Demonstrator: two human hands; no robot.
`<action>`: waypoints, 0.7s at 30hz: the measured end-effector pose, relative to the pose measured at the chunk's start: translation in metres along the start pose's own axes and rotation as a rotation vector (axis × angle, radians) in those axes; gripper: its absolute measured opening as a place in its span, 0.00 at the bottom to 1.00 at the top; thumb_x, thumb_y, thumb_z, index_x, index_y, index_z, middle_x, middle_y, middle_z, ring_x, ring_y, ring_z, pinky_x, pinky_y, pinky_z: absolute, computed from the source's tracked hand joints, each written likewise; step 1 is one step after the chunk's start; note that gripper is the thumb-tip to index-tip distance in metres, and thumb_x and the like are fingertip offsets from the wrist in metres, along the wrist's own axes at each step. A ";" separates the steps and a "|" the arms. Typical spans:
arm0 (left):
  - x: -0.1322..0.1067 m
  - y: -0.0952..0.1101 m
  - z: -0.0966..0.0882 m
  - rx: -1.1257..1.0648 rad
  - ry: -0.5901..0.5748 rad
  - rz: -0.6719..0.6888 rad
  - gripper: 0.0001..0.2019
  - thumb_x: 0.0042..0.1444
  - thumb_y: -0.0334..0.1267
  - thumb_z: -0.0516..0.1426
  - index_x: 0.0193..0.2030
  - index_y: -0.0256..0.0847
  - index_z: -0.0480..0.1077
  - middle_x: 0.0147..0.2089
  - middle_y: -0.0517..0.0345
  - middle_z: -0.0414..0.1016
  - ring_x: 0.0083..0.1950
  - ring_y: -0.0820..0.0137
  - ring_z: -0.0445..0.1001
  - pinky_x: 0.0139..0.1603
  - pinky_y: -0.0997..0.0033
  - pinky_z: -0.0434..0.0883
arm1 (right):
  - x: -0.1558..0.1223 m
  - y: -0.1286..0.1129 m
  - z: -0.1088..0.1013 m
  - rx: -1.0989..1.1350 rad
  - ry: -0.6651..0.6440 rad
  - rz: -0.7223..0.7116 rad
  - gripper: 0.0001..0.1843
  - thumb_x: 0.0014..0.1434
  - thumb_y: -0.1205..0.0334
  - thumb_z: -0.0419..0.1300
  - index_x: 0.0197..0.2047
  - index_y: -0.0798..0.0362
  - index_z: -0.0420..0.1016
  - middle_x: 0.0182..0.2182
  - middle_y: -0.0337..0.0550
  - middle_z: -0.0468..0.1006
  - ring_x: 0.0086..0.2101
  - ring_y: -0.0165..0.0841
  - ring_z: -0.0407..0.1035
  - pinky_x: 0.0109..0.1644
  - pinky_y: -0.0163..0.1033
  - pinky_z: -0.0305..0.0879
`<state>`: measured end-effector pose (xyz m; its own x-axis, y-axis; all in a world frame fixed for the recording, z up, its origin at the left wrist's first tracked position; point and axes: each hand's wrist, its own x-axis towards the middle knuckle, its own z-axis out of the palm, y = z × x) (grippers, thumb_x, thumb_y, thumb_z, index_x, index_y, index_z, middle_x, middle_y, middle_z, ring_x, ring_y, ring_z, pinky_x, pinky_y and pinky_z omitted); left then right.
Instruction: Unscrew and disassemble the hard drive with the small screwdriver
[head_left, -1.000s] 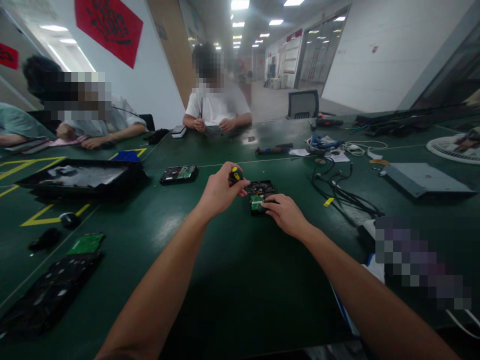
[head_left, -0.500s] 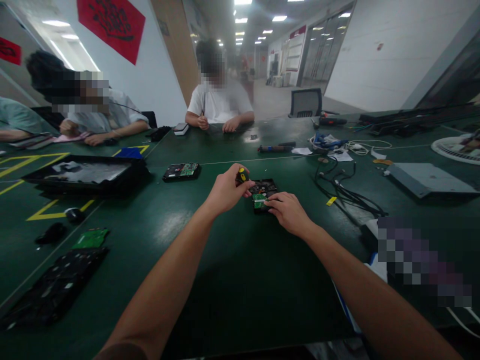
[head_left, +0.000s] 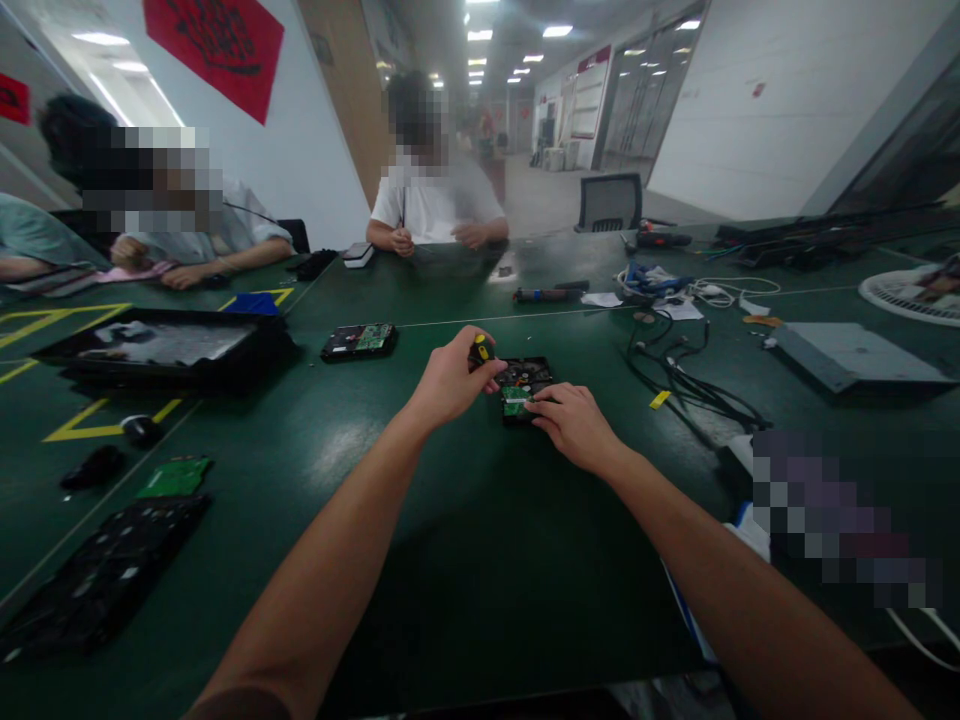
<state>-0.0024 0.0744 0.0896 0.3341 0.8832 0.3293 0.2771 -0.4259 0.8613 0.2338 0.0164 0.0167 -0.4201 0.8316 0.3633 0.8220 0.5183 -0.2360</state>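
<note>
My left hand [head_left: 451, 381] is closed around the black and yellow handle of a screwdriver [head_left: 482, 349], held at the left edge of a small open hard drive [head_left: 534, 371]. The screwdriver's tip is hidden from view. A green circuit board [head_left: 515, 400] lies over the near part of the drive. From the right, the fingers of my right hand [head_left: 574, 424] are pinched together at the board's edge. Whatever sits right between those fingertips is too small to make out fully.
Another hard drive [head_left: 360, 341] lies to the left. Near left are a black drive casing [head_left: 109, 570] and a loose green board [head_left: 176, 477]. A black tray [head_left: 165, 350] stands beyond. Cables [head_left: 697, 390] and a grey metal box [head_left: 862, 355] lie right. Co-workers sit across the table.
My view has shifted slightly. Both my hands stay at the drive in nearly the same pose. One hand of the person opposite has lifted a little off the table.
</note>
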 end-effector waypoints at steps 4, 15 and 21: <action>-0.001 0.003 -0.001 0.055 -0.011 0.025 0.13 0.59 0.35 0.64 0.47 0.45 0.67 0.29 0.63 0.78 0.28 0.68 0.81 0.29 0.72 0.77 | 0.000 -0.001 -0.001 -0.004 0.006 -0.001 0.14 0.68 0.63 0.60 0.56 0.46 0.79 0.52 0.48 0.78 0.54 0.46 0.68 0.55 0.55 0.61; -0.001 0.000 -0.003 0.102 -0.026 0.030 0.14 0.60 0.37 0.64 0.49 0.46 0.67 0.29 0.62 0.77 0.28 0.67 0.80 0.29 0.71 0.74 | 0.001 -0.003 -0.004 -0.017 -0.004 -0.002 0.13 0.68 0.63 0.61 0.54 0.46 0.81 0.53 0.47 0.79 0.55 0.47 0.67 0.54 0.54 0.60; 0.000 0.009 -0.007 0.370 0.001 0.103 0.15 0.59 0.37 0.64 0.52 0.45 0.69 0.37 0.57 0.78 0.37 0.65 0.77 0.40 0.65 0.71 | 0.002 -0.003 -0.004 -0.030 -0.010 0.009 0.14 0.68 0.62 0.61 0.55 0.46 0.81 0.54 0.47 0.79 0.54 0.47 0.66 0.53 0.54 0.62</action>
<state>-0.0068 0.0719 0.0998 0.3762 0.8323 0.4071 0.5490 -0.5541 0.6257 0.2324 0.0156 0.0212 -0.4168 0.8382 0.3518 0.8367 0.5050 -0.2120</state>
